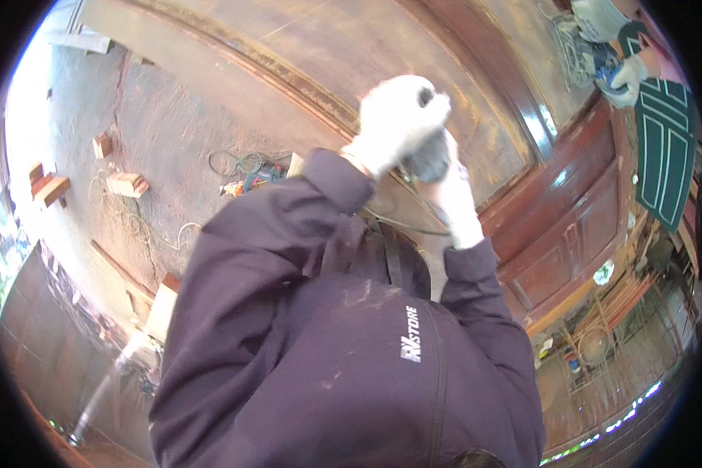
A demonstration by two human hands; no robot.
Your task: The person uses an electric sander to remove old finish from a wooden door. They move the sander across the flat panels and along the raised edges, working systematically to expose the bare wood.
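Two-handed grip: left hand (400, 125), right hand (455, 204), half-hidden grey object (427, 161) between.

A: Specify outerwear.
B: Dark purple jacket (343, 382), long sleeves (242, 234), wide cuffs (338, 176). White lettering (410, 348) at 5 o'clock, beside a lengthwise seam (441, 366); pale smudges (359, 295) at 6 o'clock.
A: Specify handwear.
B: White gloves (398, 121), wrist-length; surface detail washed out by glare.
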